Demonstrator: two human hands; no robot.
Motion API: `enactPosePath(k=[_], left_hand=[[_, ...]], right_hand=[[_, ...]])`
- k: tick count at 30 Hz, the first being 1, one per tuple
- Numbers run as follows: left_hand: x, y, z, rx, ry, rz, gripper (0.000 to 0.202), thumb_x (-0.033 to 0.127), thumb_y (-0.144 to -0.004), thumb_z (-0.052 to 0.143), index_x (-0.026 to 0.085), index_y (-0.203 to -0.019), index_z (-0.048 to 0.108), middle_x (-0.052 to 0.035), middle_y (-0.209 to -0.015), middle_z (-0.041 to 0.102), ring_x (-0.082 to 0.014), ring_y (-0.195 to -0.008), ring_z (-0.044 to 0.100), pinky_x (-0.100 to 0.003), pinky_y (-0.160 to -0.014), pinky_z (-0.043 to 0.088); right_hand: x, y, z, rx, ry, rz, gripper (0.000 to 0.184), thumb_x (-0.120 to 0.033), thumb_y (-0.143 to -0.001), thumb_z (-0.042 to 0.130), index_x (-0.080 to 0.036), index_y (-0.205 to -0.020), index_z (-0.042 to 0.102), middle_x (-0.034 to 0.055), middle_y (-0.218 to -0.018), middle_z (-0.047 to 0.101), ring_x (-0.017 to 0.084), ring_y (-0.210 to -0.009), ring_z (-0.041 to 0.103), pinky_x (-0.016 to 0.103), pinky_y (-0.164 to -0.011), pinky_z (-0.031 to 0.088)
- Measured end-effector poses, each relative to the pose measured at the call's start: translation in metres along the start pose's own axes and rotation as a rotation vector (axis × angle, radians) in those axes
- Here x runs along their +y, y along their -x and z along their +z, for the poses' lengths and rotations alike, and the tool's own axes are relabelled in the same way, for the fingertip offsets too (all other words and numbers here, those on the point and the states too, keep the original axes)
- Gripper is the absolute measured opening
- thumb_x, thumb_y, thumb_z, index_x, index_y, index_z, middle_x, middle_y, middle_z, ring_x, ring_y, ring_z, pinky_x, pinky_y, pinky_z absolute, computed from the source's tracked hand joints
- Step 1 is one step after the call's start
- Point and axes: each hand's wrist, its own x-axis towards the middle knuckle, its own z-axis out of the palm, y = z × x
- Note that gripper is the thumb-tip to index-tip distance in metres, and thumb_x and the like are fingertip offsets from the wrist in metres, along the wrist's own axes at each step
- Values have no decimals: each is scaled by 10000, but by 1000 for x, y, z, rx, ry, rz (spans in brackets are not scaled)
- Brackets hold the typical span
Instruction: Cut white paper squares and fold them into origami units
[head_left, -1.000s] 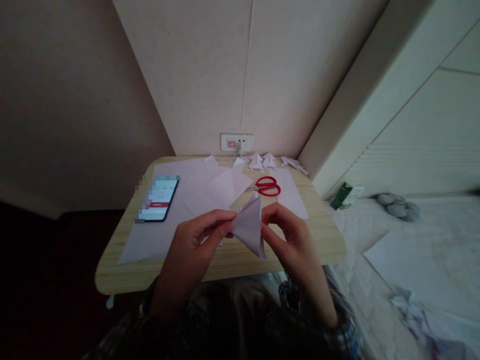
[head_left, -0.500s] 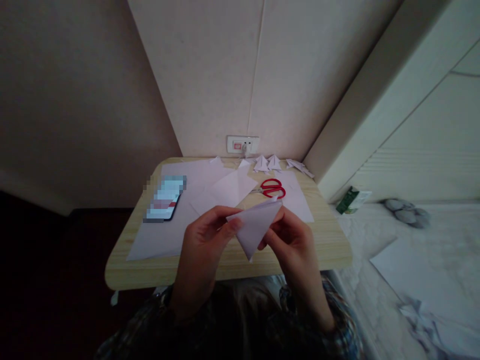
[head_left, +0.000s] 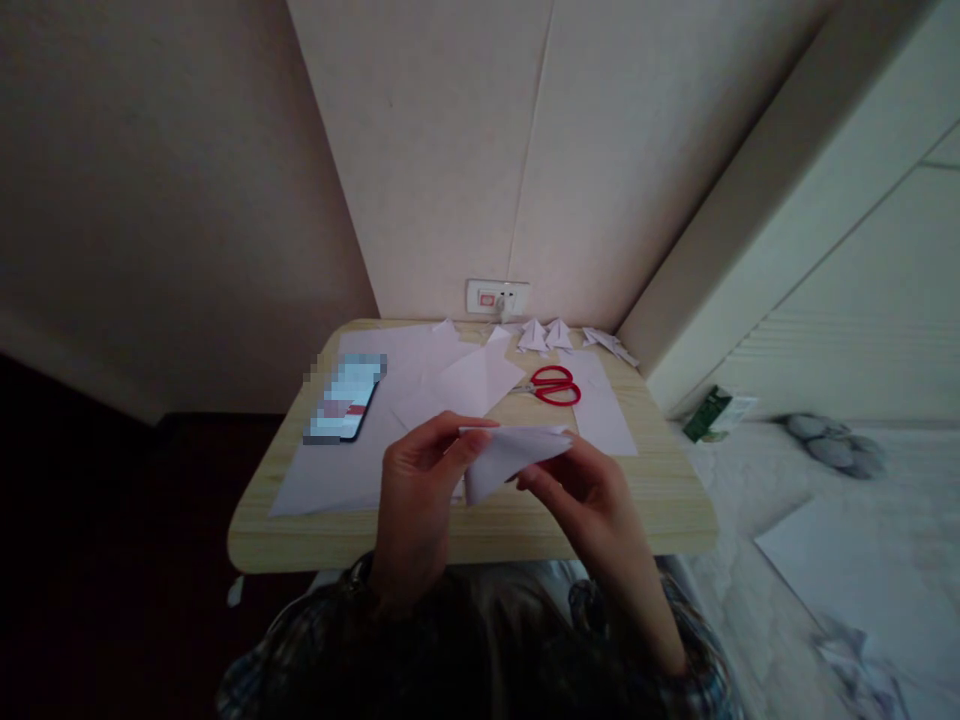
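A folded piece of white paper (head_left: 501,462) is held up between my two hands, above the near part of the small wooden table (head_left: 600,530). My left hand (head_left: 424,470) pinches its left corner, thumb on the near face. At the right end, my right hand (head_left: 589,485) grips the paper with thumb and fingers; some of those fingers are hidden behind it. Beyond my hands lie red-handled scissors (head_left: 553,386) and a loose folded sheet (head_left: 480,378). Under these, to the left, is a large white sheet (head_left: 330,490).
A phone (head_left: 345,398) with a blurred screen rests on the left. Several folded paper pieces (head_left: 546,335) line the back edge below a wall socket (head_left: 496,298). Another sheet (head_left: 604,410) lies at the right. Beside the table, a pale quilted surface holds a green-and-white box (head_left: 709,415) and papers.
The folded paper has been tilted and turned: its point hung down in the middle, and its top edge is now nearly level. My right hand has shifted its grip. The whole view moved slightly.
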Motion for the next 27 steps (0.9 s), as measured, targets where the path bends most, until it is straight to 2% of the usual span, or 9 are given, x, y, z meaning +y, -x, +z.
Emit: enactPosePath(k=[4, 7, 9, 14, 17, 20, 23, 25, 27], left_hand=[[2, -2, -5, 20, -100, 64, 28, 233, -708, 791, 218, -684, 787, 26, -624, 690, -140, -608, 559, -233, -517, 385], [5, 0, -6, -10, -205, 122, 45, 216, -745, 772, 226, -706, 791, 33, -645, 695, -135, -612, 561, -233, -533, 398], [7, 1, -6, -49, -239, 149, 71, 198, -768, 752, 226, -711, 783, 33, -682, 707, -136, -654, 598, -228, -585, 439], [12, 6, -5, -218, -256, 99, 23, 222, -799, 734, 206, -794, 749, 30, -748, 713, -148, -725, 650, -221, -659, 490], [13, 9, -6, -337, -348, 54, 93, 266, -844, 701, 188, -891, 717, 8, -792, 742, -162, -720, 667, -238, -677, 516], [15, 11, -7, -425, -372, 10, 169, 330, -929, 614, 184, -971, 688, 13, -725, 717, -136, -613, 636, -222, -592, 501], [18, 12, -10, -435, -465, 25, 209, 340, -965, 553, 184, -969, 692, 52, -608, 595, -118, -536, 557, -209, -496, 428], [21, 10, -11, -446, -564, 97, 217, 299, -967, 530, 181, -941, 710, 60, -590, 545, -124, -575, 563, -214, -556, 442], [23, 9, -11, -467, -649, 162, 227, 251, -966, 511, 175, -926, 721, 46, -639, 590, -137, -675, 613, -223, -680, 469]], right_hand=[[-7, 2, -7, 97, 71, -96, 175, -288, -930, 582, -221, -805, 684, 8, -686, 737, 158, -629, 680, 262, -603, 566], [-9, 3, -8, 133, 78, -110, 80, -267, -880, 640, -232, -897, 709, -1, -735, 751, 155, -649, 690, 256, -612, 567], [-8, 3, -6, 147, 81, -81, 49, -232, -822, 704, -234, -870, 717, -8, -739, 752, 153, -645, 697, 250, -605, 562], [-5, 4, -4, 206, 5, -15, 74, -219, -823, 719, -225, -755, 692, -31, -612, 690, 151, -583, 675, 255, -565, 542], [-1, 5, -6, 265, -68, -11, 88, -216, -845, 713, -225, -763, 685, -37, -615, 691, 145, -593, 670, 259, -589, 531], [3, 4, -9, 267, -95, -31, 98, -198, -860, 703, -230, -769, 682, -44, -635, 693, 138, -615, 660, 255, -606, 512], [5, 3, -12, 230, -60, -59, 89, -191, -863, 705, -234, -786, 694, -37, -698, 695, 148, -687, 655, 271, -657, 503], [5, 2, -13, 216, -18, -100, 60, -199, -859, 718, -238, -815, 707, -23, -767, 695, 167, -765, 650, 297, -710, 494], [5, 2, -14, 210, 26, -161, 53, -197, -856, 728, -248, -842, 722, -16, -828, 695, 179, -834, 635, 314, -760, 477]])
